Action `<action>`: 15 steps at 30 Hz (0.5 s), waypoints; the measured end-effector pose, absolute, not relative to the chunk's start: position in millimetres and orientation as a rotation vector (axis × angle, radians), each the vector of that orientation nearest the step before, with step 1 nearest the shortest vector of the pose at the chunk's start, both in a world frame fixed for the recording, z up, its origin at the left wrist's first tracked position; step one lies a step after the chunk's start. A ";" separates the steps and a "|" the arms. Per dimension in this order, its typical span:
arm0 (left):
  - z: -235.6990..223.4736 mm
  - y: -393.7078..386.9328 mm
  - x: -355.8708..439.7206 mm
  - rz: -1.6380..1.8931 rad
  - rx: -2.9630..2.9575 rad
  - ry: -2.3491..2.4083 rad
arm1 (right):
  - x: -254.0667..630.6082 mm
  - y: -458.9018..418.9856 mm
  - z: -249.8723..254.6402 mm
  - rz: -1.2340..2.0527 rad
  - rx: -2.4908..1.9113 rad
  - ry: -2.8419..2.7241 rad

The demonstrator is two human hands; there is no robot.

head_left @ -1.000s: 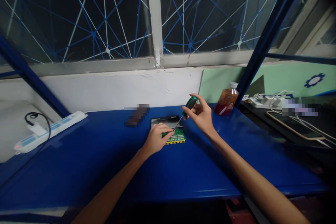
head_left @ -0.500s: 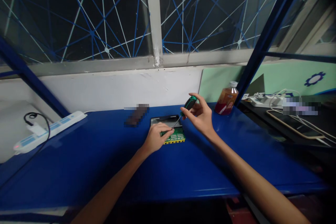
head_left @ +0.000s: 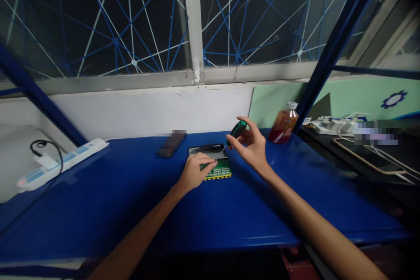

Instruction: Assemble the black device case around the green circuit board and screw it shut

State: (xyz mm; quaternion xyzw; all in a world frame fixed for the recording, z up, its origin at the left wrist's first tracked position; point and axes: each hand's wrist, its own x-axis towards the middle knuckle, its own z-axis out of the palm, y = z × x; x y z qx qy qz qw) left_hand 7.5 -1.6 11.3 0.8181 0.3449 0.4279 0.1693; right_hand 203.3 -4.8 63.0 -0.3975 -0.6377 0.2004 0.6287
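A screwdriver (head_left: 238, 128) with a green and black handle is in my right hand (head_left: 252, 146), its thin shaft slanting down to the left. My right fingers and thumb wrap the handle from above and below. The shaft's tip ends at the pinched fingertips of my left hand (head_left: 195, 170); whatever small thing they hold there is hidden. Under those fingertips lies a green circuit board (head_left: 223, 170) with rows of pale parts and a yellow connector edge toward me. Just behind the board, a dark shallow case (head_left: 205, 151) rests on the blue table, partly covered by my left hand.
The blue table (head_left: 197, 218) carries a blurred-out dark object (head_left: 171, 144) behind my left hand. A white power strip (head_left: 65, 164) with a black cable lies at the left. A drink bottle (head_left: 284, 123) stands back right. Farther right are a phone (head_left: 367, 155) and white cables.
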 end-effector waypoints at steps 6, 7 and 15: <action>9.2 -0.8 6.8 1.232 2.310 0.990 | 201.1 -4.5 58.7 0.416 -0.867 -1.493; 9.3 -0.9 6.8 1.231 2.302 0.993 | 201.0 -4.2 58.2 0.416 -0.863 -1.491; 6.8 1.2 5.9 1.178 2.264 1.013 | 201.3 -4.3 58.4 0.428 -0.866 -1.480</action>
